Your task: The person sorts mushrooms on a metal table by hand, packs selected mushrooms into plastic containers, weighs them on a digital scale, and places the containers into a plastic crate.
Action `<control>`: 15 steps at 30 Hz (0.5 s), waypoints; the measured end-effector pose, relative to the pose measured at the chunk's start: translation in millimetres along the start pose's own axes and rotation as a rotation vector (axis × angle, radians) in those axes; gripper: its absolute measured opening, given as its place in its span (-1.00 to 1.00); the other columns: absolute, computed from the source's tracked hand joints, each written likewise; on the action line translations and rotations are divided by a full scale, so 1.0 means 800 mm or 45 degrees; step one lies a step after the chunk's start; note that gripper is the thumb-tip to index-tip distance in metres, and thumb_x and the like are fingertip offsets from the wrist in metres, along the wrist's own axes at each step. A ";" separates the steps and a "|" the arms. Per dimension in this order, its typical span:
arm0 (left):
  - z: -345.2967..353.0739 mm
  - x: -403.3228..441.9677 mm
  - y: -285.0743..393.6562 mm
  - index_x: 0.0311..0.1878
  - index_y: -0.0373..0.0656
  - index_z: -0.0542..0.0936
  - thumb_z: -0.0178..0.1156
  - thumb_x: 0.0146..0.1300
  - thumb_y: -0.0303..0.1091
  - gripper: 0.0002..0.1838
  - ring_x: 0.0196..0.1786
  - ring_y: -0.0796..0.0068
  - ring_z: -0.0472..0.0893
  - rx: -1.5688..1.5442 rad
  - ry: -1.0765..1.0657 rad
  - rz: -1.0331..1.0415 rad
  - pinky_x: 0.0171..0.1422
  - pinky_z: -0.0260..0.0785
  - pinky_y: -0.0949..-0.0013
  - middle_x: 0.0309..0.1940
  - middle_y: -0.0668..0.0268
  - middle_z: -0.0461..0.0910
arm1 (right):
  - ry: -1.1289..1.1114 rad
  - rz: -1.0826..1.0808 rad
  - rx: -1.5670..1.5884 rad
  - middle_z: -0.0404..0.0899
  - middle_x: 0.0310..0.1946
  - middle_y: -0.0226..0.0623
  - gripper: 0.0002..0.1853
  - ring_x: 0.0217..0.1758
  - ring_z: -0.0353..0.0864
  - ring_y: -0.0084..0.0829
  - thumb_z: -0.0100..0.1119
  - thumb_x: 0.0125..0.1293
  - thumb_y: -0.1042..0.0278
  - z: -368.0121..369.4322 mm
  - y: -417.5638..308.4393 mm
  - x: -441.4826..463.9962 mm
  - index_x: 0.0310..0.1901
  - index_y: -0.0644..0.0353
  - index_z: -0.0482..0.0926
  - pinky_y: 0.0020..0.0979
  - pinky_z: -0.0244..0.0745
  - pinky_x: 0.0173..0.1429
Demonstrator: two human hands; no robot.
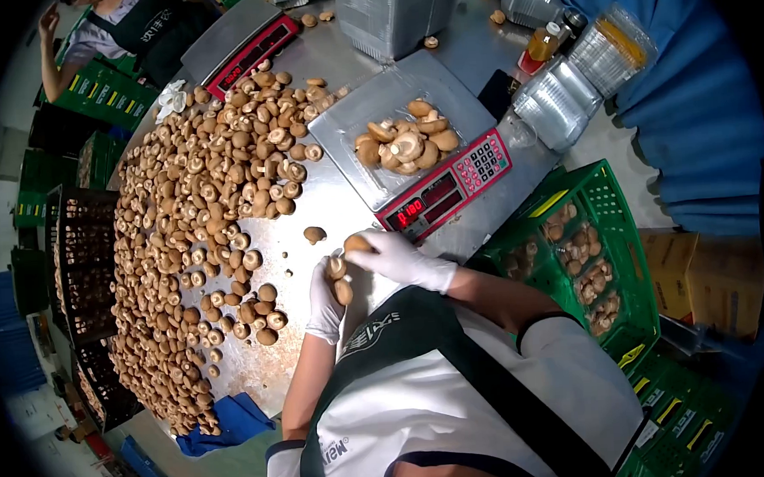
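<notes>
My left hand (322, 304), in a white glove, is closed around a couple of shiitake mushrooms (343, 292) at the table's near edge. Close beside it, my right hand (396, 259), also gloved, grips another brown-capped shiitake (359, 242). A single loose mushroom (314, 234) lies on the metal just beyond my hands. Past my right hand stands a red digital scale (443, 194) with a lit display reading about 0.180. On its pan rests a clear plastic tray holding several mushrooms (406, 142).
A large heap of shiitake (215, 187) covers the table's left side. At the back are a second scale (252, 60) and stacked clear trays (396, 13). A green crate (610, 226) with packed trays stands at right. Another person (129, 31) is at far left.
</notes>
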State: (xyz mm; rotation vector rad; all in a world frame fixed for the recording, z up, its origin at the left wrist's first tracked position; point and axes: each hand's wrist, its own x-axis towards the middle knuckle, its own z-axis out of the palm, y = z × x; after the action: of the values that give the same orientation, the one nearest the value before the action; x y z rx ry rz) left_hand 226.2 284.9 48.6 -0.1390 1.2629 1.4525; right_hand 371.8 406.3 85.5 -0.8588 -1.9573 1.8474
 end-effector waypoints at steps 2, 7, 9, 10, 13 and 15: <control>-0.008 -0.006 -0.016 -0.05 -0.15 0.57 -0.01 0.47 -0.13 -0.70 -0.28 0.52 0.52 0.095 0.066 0.041 -0.17 0.43 0.47 -0.32 0.38 0.55 | 0.019 -0.080 -0.420 0.58 -0.03 -0.12 -0.62 0.01 0.60 -0.08 0.18 0.34 0.06 0.024 0.020 0.003 0.04 0.15 0.58 -0.20 0.48 0.14; -0.014 0.003 -0.042 0.13 -0.25 0.51 -0.01 0.51 -0.24 -0.69 -0.33 0.58 0.46 0.414 0.169 0.269 -0.23 0.40 0.47 -0.35 0.36 0.51 | -0.030 -0.176 -0.757 0.46 0.10 -0.19 -0.62 0.08 0.53 -0.08 0.18 0.32 0.09 0.039 0.028 0.007 0.10 0.08 0.55 -0.13 0.44 0.18; -0.028 0.012 -0.044 0.17 -0.27 0.48 -0.03 0.51 -0.29 -0.68 -0.20 0.48 0.54 0.505 0.124 0.279 -0.04 0.43 0.42 -0.22 0.29 0.56 | -0.056 -0.204 -0.835 0.43 0.16 -0.26 -0.60 0.21 0.42 -0.12 0.20 0.29 0.14 0.044 0.041 0.012 0.12 0.08 0.55 -0.09 0.37 0.25; -0.034 0.015 -0.046 0.20 -0.28 0.46 -0.03 0.51 -0.31 -0.67 -0.14 0.43 0.58 0.551 0.103 0.283 0.05 0.45 0.39 -0.15 0.25 0.59 | -0.049 -0.263 -0.898 0.42 0.18 -0.26 -0.59 0.25 0.38 -0.12 0.21 0.28 0.15 0.045 0.050 0.014 0.13 0.08 0.55 -0.09 0.35 0.28; -0.022 0.013 -0.053 0.30 -0.32 0.39 0.08 0.46 -0.35 -0.58 0.12 0.32 0.53 0.992 0.138 0.882 0.26 0.38 0.31 0.08 0.09 0.50 | -0.003 -0.335 -0.999 0.36 0.30 -0.26 -0.54 0.43 0.21 -0.08 0.23 0.23 0.25 0.044 0.060 0.015 0.18 0.10 0.54 -0.07 0.22 0.42; -0.016 -0.002 -0.043 0.40 -0.29 0.32 0.11 0.41 -0.41 -0.48 0.32 0.11 0.41 1.241 0.085 0.844 0.44 0.23 0.19 0.28 -0.03 0.37 | 0.079 -0.386 -0.951 0.33 0.34 -0.25 -0.54 0.46 0.18 -0.06 0.24 0.21 0.29 0.040 0.051 0.014 0.18 0.12 0.54 -0.09 0.19 0.46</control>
State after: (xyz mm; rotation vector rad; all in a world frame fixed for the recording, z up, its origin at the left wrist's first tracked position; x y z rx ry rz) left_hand 246.4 266.7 24.2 0.9630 2.0477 1.1816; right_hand 352.0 387.3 39.6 -0.7230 -2.5925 0.8973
